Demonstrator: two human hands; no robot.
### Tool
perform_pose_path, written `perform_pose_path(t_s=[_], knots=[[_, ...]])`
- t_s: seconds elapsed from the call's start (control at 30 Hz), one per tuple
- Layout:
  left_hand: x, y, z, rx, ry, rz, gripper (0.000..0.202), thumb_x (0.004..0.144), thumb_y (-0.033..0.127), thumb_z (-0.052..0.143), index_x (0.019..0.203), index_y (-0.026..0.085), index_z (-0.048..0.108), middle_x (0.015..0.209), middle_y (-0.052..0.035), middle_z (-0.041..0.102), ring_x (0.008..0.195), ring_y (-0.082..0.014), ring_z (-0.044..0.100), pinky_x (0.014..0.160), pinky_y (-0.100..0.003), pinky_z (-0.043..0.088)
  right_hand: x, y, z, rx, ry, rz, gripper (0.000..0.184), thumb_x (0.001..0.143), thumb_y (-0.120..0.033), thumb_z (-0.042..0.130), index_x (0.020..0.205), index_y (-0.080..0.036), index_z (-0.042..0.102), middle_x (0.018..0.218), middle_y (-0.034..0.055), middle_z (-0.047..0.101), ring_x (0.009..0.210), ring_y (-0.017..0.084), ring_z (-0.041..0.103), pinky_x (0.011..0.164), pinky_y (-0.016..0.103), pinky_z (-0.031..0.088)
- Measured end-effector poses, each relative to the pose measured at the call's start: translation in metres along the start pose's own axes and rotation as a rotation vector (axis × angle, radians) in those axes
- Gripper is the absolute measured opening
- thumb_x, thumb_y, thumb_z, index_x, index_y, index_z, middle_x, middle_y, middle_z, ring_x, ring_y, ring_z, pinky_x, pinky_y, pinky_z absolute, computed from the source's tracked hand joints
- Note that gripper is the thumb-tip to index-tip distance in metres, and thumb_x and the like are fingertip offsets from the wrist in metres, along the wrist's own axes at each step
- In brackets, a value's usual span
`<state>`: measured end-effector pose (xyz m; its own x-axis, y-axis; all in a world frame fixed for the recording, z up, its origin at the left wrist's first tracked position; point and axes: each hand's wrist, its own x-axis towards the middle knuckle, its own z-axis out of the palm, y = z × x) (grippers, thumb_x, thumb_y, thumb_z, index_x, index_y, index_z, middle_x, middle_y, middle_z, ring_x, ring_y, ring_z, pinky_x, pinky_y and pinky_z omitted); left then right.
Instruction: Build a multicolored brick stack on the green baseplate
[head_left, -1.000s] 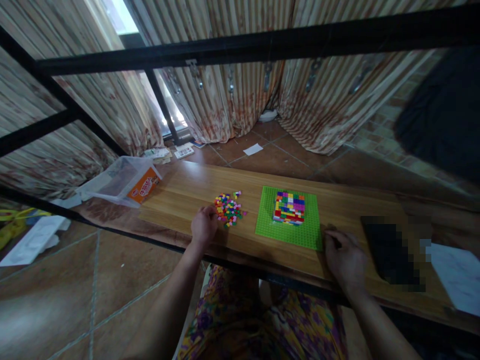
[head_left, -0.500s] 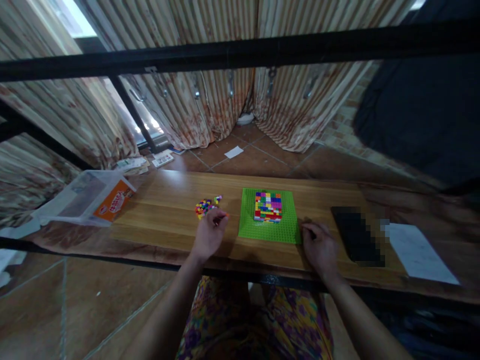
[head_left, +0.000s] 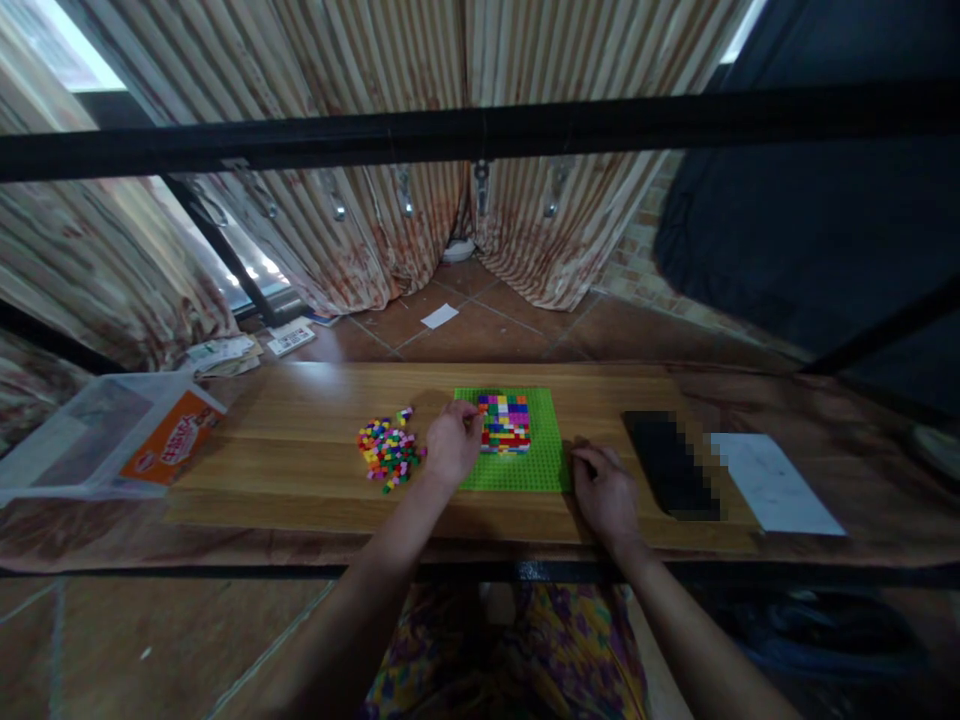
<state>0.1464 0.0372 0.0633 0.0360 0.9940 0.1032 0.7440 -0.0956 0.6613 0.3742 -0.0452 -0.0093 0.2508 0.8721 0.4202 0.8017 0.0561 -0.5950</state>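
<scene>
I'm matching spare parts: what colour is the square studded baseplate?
Bright green: the square studded baseplate, head view.

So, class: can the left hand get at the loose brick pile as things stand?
Probably yes: the left hand is just right of the loose brick pile, with nothing visible blocking the way.

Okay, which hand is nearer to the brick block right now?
Left. The left hand has its fingertips at the left side of the block; the right hand is farther off, past the green plate's right edge.
</scene>
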Motion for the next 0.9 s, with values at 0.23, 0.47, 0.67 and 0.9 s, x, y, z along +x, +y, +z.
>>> perform_pose_path(t_s=[0.23, 0.47, 0.67, 0.9], knots=[[-0.001, 0.005, 0.012, 0.042, 0.066, -0.019, 0.016, 0.091, 0.023, 0.053, 0.097, 0.017, 0.066, 0.098, -0.0076, 0.071, 0.092, -0.0181, 0.066, 0.083, -0.028, 0.048, 0.0, 0.0, 0.0, -0.004, 0.0, 0.004, 0.03, 0.092, -0.032, 0.045, 0.086, -0.019, 0.071, 0.092, 0.0108, 0.069, 0.084, 0.023, 0.065, 0.082, 0.038, 0.052], [-0.007, 0.01, 0.015, 0.182, 0.115, -0.015, 0.025, 0.095, 0.028, 0.045, 0.097, 0.017, 0.067, 0.098, -0.0104, 0.07, 0.094, -0.0214, 0.065, 0.082, -0.03, 0.047, 0.001, -0.001, 0.0, -0.011, 0.006, -0.004, 0.03, 0.092, -0.031, 0.044, 0.088, -0.019, 0.072, 0.091, 0.0106, 0.069, 0.082, 0.023, 0.065, 0.08, 0.038, 0.052], [-0.008, 0.011, 0.016, 0.276, 0.117, -0.006, 0.028, 0.097, 0.029, 0.042, 0.096, 0.017, 0.068, 0.098, -0.011, 0.07, 0.094, -0.0217, 0.065, 0.079, -0.029, 0.047, 0.0, -0.001, -0.001, -0.003, -0.005, -0.001, 0.029, 0.091, -0.029, 0.045, 0.088, -0.018, 0.071, 0.093, 0.0115, 0.069, 0.083, 0.024, 0.065, 0.08, 0.038, 0.052], [-0.007, 0.012, 0.02, 0.342, 0.127, 0.029, 0.032, 0.098, 0.027, 0.037, 0.096, 0.015, 0.067, 0.095, -0.0141, 0.068, 0.094, -0.0235, 0.065, 0.081, -0.032, 0.047, 0.001, -0.002, -0.001, -0.007, 0.003, -0.007, 0.028, 0.091, -0.028, 0.045, 0.086, -0.018, 0.071, 0.093, 0.0114, 0.069, 0.084, 0.023, 0.065, 0.08, 0.038, 0.052]])
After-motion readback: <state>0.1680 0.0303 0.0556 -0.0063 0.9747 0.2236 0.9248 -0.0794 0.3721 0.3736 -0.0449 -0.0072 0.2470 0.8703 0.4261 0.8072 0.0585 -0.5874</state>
